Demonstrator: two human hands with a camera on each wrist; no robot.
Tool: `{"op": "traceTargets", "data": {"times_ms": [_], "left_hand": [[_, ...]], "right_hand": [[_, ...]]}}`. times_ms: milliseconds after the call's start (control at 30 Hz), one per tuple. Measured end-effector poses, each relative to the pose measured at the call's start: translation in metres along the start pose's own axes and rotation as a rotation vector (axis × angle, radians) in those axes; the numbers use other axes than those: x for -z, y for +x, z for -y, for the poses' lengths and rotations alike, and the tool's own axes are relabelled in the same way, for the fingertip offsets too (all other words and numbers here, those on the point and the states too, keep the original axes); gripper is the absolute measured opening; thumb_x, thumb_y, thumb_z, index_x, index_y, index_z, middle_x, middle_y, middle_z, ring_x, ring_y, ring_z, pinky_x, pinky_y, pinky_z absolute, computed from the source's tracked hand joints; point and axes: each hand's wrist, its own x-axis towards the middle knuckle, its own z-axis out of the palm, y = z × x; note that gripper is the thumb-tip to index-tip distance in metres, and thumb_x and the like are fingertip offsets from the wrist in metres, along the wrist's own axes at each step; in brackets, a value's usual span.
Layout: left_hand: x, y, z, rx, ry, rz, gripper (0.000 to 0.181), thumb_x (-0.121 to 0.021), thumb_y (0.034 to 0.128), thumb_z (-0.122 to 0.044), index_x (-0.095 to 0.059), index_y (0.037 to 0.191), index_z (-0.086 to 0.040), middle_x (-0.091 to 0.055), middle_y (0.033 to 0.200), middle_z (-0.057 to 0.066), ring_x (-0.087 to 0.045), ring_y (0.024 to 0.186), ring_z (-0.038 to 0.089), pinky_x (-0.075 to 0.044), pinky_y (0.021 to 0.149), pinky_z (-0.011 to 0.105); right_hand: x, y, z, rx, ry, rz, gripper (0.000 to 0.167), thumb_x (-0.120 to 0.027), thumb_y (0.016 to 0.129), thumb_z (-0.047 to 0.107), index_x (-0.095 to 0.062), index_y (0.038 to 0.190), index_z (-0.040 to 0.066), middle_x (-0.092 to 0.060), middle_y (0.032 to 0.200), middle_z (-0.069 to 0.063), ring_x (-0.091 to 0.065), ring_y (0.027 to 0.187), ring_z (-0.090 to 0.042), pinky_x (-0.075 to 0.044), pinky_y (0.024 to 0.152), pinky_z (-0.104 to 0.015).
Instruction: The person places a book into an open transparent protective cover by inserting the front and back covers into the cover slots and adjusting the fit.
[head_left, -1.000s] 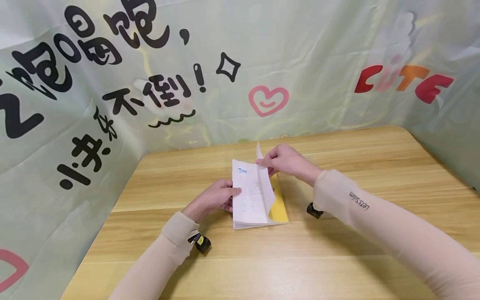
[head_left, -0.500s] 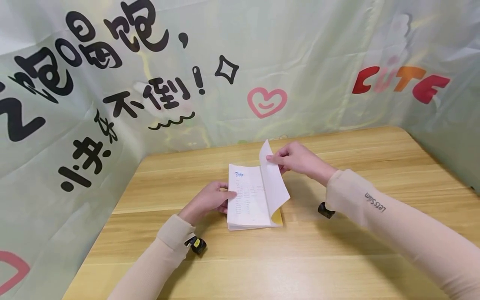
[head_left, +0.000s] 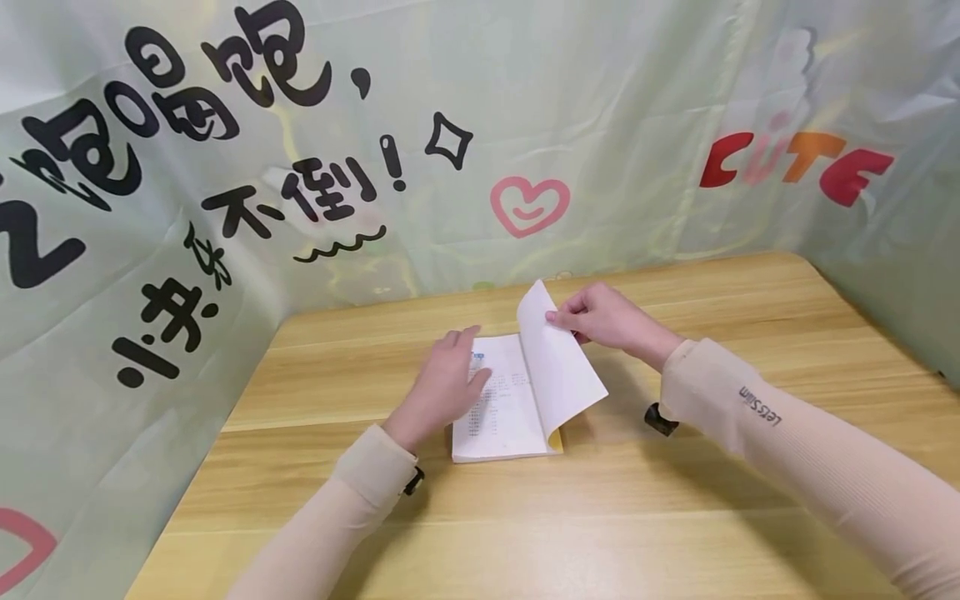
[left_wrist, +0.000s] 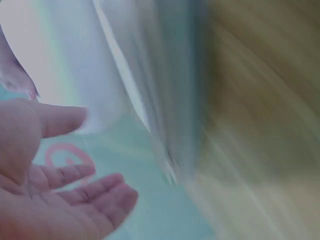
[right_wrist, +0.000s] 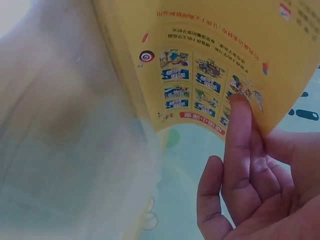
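Observation:
A book point(head_left: 501, 421) lies on the table, its exposed left page white with columns of small print. My right hand point(head_left: 611, 318) pinches the upper outer edge of its lifted cover point(head_left: 558, 362), white on the near side. The right wrist view shows that cover's yellow printed face point(right_wrist: 195, 37) with small pictures, fingers point(right_wrist: 239, 150) against it and thumb on the other side. My left hand point(head_left: 444, 377) is over the left page, fingers extended and thumb apart. In the left wrist view that hand point(left_wrist: 60, 200) holds nothing; the book's blurred page edges are close by.
The wooden table point(head_left: 675, 517) extends around the book on every side. A pale fabric backdrop point(head_left: 615, 108) with printed lettering and a pink heart point(head_left: 529, 207) rises behind its back edge. A dark wrist camera point(head_left: 661, 419) hangs under the right cuff.
My right hand has drawn the cover up and to the right, showing more of its white side. My left hand has let go of the left edge and moved up over the page.

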Motion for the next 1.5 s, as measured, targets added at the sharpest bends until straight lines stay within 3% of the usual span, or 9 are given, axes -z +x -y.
{"op": "traceTargets", "data": {"times_ms": [267, 467, 600, 700, 800, 1000, 1233, 1333, 1500], "left_hand": [[-0.02, 0.015, -0.021, -0.14, -0.199, 0.16, 0.073, -0.049, 0.1135, -0.047, -0.025, 0.171, -0.009, -0.022, 0.18, 0.016, -0.024, 0.167, 0.031, -0.025, 0.135, 0.049], [-0.028, 0.022, -0.025, -0.138, -0.212, 0.247, 0.086, -0.051, 0.1101, -0.057, -0.013, 0.174, -0.014, -0.001, 0.182, 0.012, -0.013, 0.169, 0.027, -0.021, 0.136, 0.046], [-0.03, 0.024, -0.027, -0.116, -0.185, 0.286, 0.089, -0.054, 0.1082, -0.06, -0.013, 0.174, -0.016, 0.003, 0.182, 0.013, -0.013, 0.169, 0.03, -0.024, 0.135, 0.049], [-0.032, 0.026, -0.028, -0.091, -0.16, 0.297, 0.089, -0.055, 0.1066, -0.062, -0.017, 0.174, -0.017, 0.001, 0.182, 0.013, -0.016, 0.168, 0.032, -0.025, 0.135, 0.05], [-0.034, 0.026, -0.029, -0.069, -0.141, 0.3, 0.09, -0.056, 0.1058, -0.063, -0.02, 0.173, -0.016, -0.002, 0.182, 0.014, -0.018, 0.168, 0.034, -0.027, 0.134, 0.051], [-0.036, 0.026, -0.029, -0.055, -0.123, 0.308, 0.09, -0.058, 0.1053, -0.062, -0.022, 0.173, -0.015, -0.003, 0.182, 0.014, -0.02, 0.167, 0.036, -0.026, 0.134, 0.051], [-0.035, 0.025, -0.03, -0.06, -0.1, 0.327, 0.089, -0.061, 0.1057, -0.055, -0.022, 0.172, -0.011, -0.001, 0.181, 0.016, -0.022, 0.166, 0.037, -0.027, 0.134, 0.049], [-0.035, 0.025, -0.033, -0.05, -0.093, 0.337, 0.089, -0.062, 0.1056, -0.053, -0.022, 0.172, -0.011, 0.0, 0.181, 0.015, -0.024, 0.166, 0.037, -0.028, 0.134, 0.049], [-0.038, 0.027, -0.038, -0.025, -0.055, 0.355, 0.089, -0.064, 0.1055, -0.05, -0.022, 0.172, -0.01, 0.001, 0.181, 0.016, -0.027, 0.165, 0.038, -0.03, 0.133, 0.05]], "right_hand": [[0.0, -0.002, -0.006, 0.033, -0.112, 0.047, 0.032, -0.059, 0.112, 0.018, -0.078, 0.114, -0.008, -0.081, 0.095, -0.014, -0.074, 0.077, -0.012, -0.066, 0.084, -0.044], [0.003, -0.004, -0.015, 0.034, -0.244, 0.037, 0.03, -0.062, 0.11, 0.02, -0.082, 0.105, -0.002, -0.081, 0.087, -0.009, -0.076, 0.078, -0.019, -0.063, 0.076, -0.037], [0.004, -0.005, -0.021, 0.017, -0.357, 0.025, 0.033, -0.065, 0.109, 0.024, -0.078, 0.085, 0.007, -0.059, 0.062, 0.006, -0.054, 0.058, -0.012, -0.043, 0.058, -0.027], [0.003, -0.006, -0.026, 0.026, -0.424, 0.019, 0.037, -0.066, 0.108, 0.025, -0.069, 0.074, 0.01, -0.036, 0.057, 0.007, -0.032, 0.055, -0.01, -0.029, 0.057, -0.026], [0.001, -0.007, -0.029, 0.041, -0.452, 0.027, 0.038, -0.066, 0.107, 0.023, -0.064, 0.072, 0.009, -0.036, 0.058, 0.006, -0.033, 0.056, -0.01, -0.03, 0.058, -0.027], [0.004, -0.015, -0.04, 0.054, -0.545, 0.05, 0.023, -0.069, 0.105, 0.023, -0.079, 0.108, 0.002, -0.069, 0.082, -0.003, -0.059, 0.075, -0.017, -0.053, 0.074, -0.037], [0.007, -0.03, -0.049, 0.025, -0.675, 0.129, 0.059, -0.08, 0.098, 0.034, -0.066, 0.136, -0.009, -0.045, 0.068, 0.0, -0.046, 0.069, -0.016, -0.046, 0.074, -0.037], [0.007, -0.033, -0.052, -0.005, -0.704, 0.145, 0.069, -0.082, 0.096, 0.036, -0.061, 0.141, -0.012, -0.053, 0.075, -0.002, -0.056, 0.081, -0.021, -0.052, 0.084, -0.044], [0.005, -0.037, -0.054, 0.002, -0.716, 0.134, 0.072, -0.085, 0.094, 0.035, -0.06, 0.141, -0.012, -0.074, 0.12, -0.023, -0.069, 0.114, -0.038, -0.056, 0.101, -0.058]]}}
